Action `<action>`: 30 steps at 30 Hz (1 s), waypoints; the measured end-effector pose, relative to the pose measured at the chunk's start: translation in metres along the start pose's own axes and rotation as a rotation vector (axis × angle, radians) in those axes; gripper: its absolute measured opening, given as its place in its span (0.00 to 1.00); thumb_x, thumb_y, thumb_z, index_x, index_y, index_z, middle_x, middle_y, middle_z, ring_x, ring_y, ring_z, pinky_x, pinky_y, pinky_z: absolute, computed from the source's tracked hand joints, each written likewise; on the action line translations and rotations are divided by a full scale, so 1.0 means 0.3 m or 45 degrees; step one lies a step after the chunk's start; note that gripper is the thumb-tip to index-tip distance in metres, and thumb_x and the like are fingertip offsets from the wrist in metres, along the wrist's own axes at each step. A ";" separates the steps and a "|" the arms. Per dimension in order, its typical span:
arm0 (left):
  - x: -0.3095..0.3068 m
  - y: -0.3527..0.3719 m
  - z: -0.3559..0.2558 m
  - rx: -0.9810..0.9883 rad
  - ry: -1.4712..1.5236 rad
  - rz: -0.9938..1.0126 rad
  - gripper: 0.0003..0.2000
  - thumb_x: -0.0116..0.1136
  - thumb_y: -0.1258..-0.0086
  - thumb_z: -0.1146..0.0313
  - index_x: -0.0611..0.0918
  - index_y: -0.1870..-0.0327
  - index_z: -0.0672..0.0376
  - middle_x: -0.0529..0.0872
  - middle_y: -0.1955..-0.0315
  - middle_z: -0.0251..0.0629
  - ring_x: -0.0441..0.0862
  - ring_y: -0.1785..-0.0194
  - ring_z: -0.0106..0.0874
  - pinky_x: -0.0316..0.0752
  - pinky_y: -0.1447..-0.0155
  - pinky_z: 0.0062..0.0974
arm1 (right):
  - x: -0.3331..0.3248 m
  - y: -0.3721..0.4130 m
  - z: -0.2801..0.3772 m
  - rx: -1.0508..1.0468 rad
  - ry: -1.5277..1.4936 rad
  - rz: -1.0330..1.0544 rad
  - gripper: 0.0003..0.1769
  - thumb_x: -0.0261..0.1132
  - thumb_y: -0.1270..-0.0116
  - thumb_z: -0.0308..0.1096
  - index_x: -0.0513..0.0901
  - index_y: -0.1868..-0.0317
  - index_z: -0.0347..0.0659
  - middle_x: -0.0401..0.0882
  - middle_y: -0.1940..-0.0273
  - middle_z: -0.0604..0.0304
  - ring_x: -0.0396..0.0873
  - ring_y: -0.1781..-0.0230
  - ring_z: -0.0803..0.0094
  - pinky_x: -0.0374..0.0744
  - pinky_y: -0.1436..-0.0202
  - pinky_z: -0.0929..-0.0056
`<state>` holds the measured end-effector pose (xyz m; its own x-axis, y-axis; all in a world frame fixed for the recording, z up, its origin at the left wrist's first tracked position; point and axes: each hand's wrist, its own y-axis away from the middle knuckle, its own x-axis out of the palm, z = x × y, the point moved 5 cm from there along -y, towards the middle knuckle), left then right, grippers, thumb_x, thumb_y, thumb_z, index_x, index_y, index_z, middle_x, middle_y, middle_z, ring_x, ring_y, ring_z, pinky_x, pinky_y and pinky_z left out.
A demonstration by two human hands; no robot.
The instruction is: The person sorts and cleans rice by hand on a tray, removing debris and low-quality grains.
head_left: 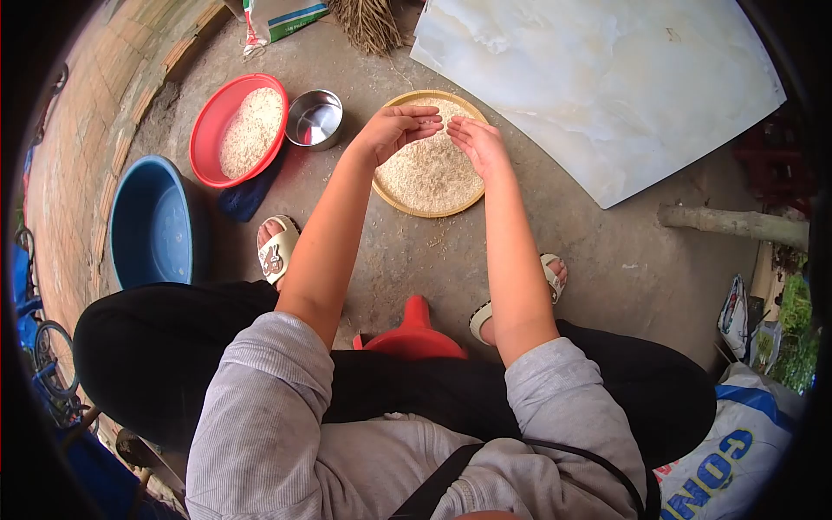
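A round, shallow woven tray (387, 192) lies on the concrete floor in front of me, with a broad heap of pale rice grains (429, 173) in it. Over the tray's far half, my left hand (399, 130) reaches in from the left with its fingers stretched out. My right hand (479, 146) faces it from the other side, fingers extended too. Their fingertips point toward each other with a small gap between them. Neither hand shows anything in its grasp.
Left of the tray stand a steel bowl (315, 120), a red basin (202, 130) holding more grain, and a blue tub (156, 225). A large marbled sheet (598, 78) covers the floor at right, near a log (732, 224). A red stool (416, 334) is below me.
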<state>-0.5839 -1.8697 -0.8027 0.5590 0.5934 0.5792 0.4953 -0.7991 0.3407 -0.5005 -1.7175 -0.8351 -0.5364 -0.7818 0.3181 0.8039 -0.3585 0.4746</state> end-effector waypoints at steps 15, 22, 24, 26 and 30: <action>-0.018 0.009 -0.008 0.137 -0.347 -0.202 0.10 0.50 0.28 0.78 0.78 0.51 0.72 0.85 0.61 0.47 0.85 0.58 0.32 0.83 0.51 0.25 | -0.037 0.004 -0.132 0.154 0.159 -0.027 0.15 0.51 0.30 0.27 0.77 0.49 0.26 0.81 0.54 0.47 0.81 0.54 0.63 0.80 0.47 0.69; 0.001 -0.002 0.002 0.187 -0.549 -0.251 0.09 0.50 0.28 0.76 0.78 0.52 0.70 0.85 0.64 0.46 0.85 0.64 0.31 0.83 0.57 0.24 | -0.018 0.004 -0.121 0.146 0.125 -0.020 0.16 0.51 0.30 0.27 0.76 0.48 0.25 0.81 0.54 0.47 0.81 0.53 0.62 0.80 0.46 0.68; -0.004 -0.004 0.002 0.180 -0.571 -0.260 0.09 0.52 0.29 0.76 0.77 0.52 0.70 0.85 0.64 0.45 0.85 0.64 0.30 0.83 0.57 0.23 | -0.006 0.000 -0.100 0.126 0.061 0.008 0.16 0.52 0.29 0.28 0.76 0.47 0.25 0.80 0.54 0.47 0.81 0.53 0.61 0.79 0.45 0.68; -0.004 -0.011 0.008 0.182 -0.580 -0.236 0.09 0.53 0.30 0.77 0.77 0.52 0.70 0.85 0.64 0.45 0.85 0.64 0.29 0.83 0.57 0.23 | 0.014 0.000 -0.075 0.105 -0.003 0.036 0.16 0.52 0.29 0.28 0.75 0.47 0.25 0.80 0.54 0.46 0.81 0.52 0.61 0.79 0.45 0.67; 0.000 -0.018 0.021 0.237 -0.675 -0.151 0.11 0.55 0.33 0.78 0.77 0.51 0.71 0.85 0.63 0.47 0.85 0.61 0.30 0.82 0.56 0.23 | 0.053 0.000 -0.062 0.112 -0.040 0.147 0.17 0.53 0.29 0.28 0.74 0.46 0.24 0.80 0.53 0.45 0.81 0.51 0.60 0.79 0.43 0.67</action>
<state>-0.5824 -1.8647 -0.8091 0.7260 0.6833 0.0782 0.6566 -0.7224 0.2170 -0.5042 -1.7393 -0.8455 -0.4506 -0.7982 0.3998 0.8360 -0.2202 0.5027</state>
